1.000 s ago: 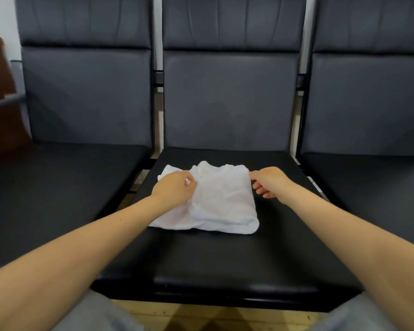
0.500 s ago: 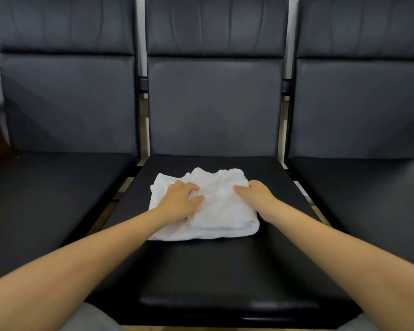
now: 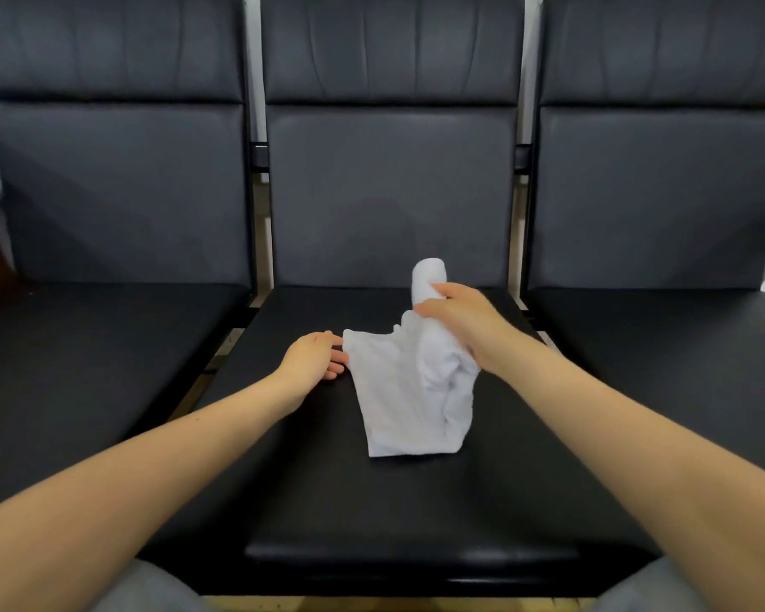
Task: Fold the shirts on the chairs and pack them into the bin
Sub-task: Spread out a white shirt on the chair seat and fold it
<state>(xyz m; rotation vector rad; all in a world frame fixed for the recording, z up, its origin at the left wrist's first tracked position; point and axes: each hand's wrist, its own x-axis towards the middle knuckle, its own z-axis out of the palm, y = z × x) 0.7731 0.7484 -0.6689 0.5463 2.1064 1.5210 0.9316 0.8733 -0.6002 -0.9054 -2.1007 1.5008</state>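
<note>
1. The folded white shirt point(image 3: 409, 390) is gripped by the curled fingers of the right hand point(image 3: 460, 322); the left hand point(image 3: 312, 357), fingers relaxed, touches its 9 o'clock edge.
2. The shirt is held partly raised over the middle chair point(image 3: 327, 501).
3. Folding seems finished; carrying to the bin, unseen here, is judged next.
4. No writing is legible.

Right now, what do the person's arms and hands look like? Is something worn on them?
Both forearms are bare as far as the picture shows: no sleeves come into view. The left hand and the right hand have no gloves. I see no ring, watch, bracelet or marking on them. Grey cloth shows at the bottom edge, under each arm; it is probably trousers.
</note>
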